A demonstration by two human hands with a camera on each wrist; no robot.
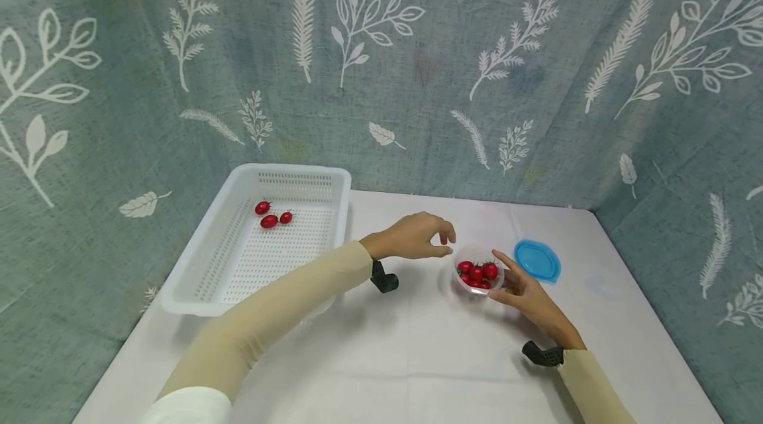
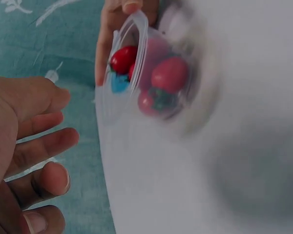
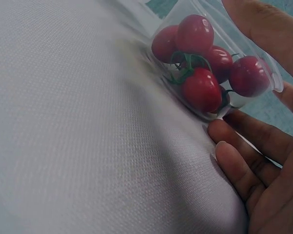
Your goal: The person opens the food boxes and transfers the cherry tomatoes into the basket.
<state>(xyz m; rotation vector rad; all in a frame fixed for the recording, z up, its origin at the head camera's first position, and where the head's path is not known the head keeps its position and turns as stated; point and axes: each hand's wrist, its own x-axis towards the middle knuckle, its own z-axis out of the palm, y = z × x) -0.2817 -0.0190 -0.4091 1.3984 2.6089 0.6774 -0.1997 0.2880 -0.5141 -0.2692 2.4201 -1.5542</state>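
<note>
Grips cup (image 2: 142, 53) with right hand (image 1: 529, 295), near relaxed, empty left hand (image 1: 415, 236); seems light, flexible, best held by its sides.

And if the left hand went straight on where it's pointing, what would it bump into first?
Most likely the clear tub with the tomatoes in it, just past the fingertips. The left hand's height is hard to judge, though, so it might pass over the rim instead.

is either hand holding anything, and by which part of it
The right hand holds the clear tub of red tomatoes by the side nearest that hand. The left hand holds nothing.
</note>
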